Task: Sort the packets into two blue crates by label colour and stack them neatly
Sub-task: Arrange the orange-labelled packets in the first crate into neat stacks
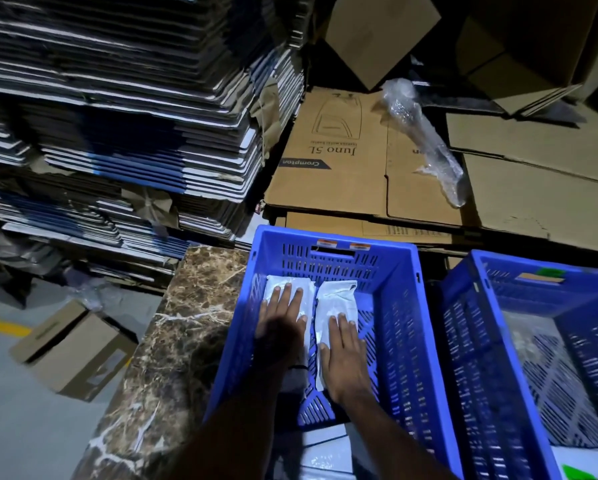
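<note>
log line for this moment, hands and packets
left hand flat on left packet | right hand flat on right packet | both in left crate | phase: pressing flat

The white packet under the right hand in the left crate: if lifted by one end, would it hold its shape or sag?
Probably sag: the white packet looks like a thin wrinkled poly mailer, creased along its top edge. It lies flat under the right hand, so it seems light and unlikely to roll. Its glossy film may slide easily on the blue crate floor.

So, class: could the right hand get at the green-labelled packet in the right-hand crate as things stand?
Probably yes: the right hand lies flat and empty on a white packet, and the green-labelled packet sits uncovered in the open right-hand crate.
</note>
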{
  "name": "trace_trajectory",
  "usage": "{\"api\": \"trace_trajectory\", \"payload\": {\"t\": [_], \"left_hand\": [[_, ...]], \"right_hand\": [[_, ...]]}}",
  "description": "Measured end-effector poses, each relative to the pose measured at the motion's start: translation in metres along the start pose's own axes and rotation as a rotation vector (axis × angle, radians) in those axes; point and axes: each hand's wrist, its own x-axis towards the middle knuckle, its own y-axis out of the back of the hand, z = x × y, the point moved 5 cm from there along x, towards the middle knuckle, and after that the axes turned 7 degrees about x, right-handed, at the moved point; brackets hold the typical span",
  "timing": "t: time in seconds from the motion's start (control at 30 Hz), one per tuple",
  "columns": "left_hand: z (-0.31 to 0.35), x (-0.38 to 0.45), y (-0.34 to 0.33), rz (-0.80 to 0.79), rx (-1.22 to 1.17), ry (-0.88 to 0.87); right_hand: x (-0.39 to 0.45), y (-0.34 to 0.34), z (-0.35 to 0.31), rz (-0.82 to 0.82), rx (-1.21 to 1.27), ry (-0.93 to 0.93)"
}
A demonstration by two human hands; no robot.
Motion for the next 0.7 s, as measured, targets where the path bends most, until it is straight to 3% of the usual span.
{"api": "trace_trajectory", "payload": {"t": [0.2, 0.47, 0.7], "left_hand": [[-0.001, 0.005, -0.009, -0.022, 0.002, 0.085], [0.001, 0.001, 0.001, -0.042, 0.045, 0.018], [0.024, -0.013, 0.062, -0.157, 0.156, -0.098]], "right_hand": [[0.001, -0.010, 0.000, -0.005, -0.027, -0.053], [-0.009, 0.013, -0.013, -0.121, 0.046, -0.067], [-0.031, 0.065, -0.033, 0.072, 0.193, -0.024]]}}
